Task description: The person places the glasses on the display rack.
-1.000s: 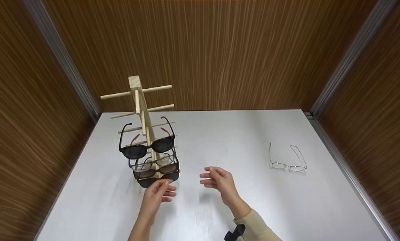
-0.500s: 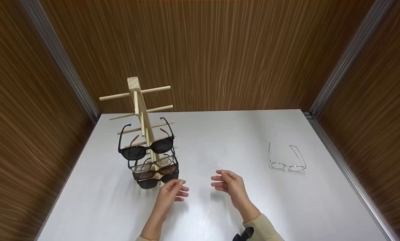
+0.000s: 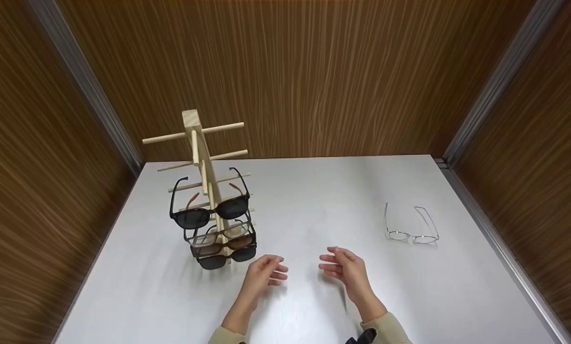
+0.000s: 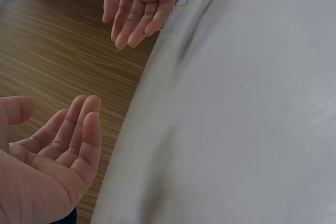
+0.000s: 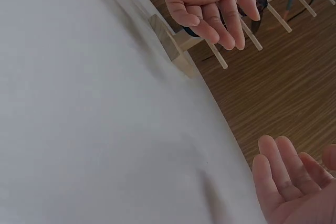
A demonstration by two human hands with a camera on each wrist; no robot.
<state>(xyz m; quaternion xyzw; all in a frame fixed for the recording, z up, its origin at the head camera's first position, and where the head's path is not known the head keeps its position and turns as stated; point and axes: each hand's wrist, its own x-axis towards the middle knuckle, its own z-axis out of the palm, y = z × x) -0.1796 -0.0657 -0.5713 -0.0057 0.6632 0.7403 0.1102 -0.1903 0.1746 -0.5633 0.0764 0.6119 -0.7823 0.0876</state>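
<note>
My left hand [image 3: 262,277] hovers over the white table just right of a wooden glasses rack [image 3: 190,118], fingers loosely bent and holding nothing. Facing it across a gap, my right hand [image 3: 350,271] is likewise relaxed, its palm turned inward. Both palms show bare in the left wrist view, the left hand [image 4: 52,161] low and the right hand [image 4: 142,9] above. Black sunglasses [image 3: 192,218] hang on the rack, with a clear-lensed pair [image 3: 203,238], brown-tinted glasses [image 3: 208,249] and dark sunglasses [image 3: 212,262] stacked below. Thin wire-framed eyeglasses [image 3: 426,239] lie unfolded on the right.
Bare pegs [image 3: 223,127] stick out sideways from the rack's upper part. The white table [image 3: 323,191] is bounded by a wood-grain back panel [image 3: 314,81] and side panels, with a metal strip [image 3: 500,267] along its right edge.
Both hands have shifted to the right and slightly toward me, the left one away from the front of the rack. The rack and all the glasses stay where they were.
</note>
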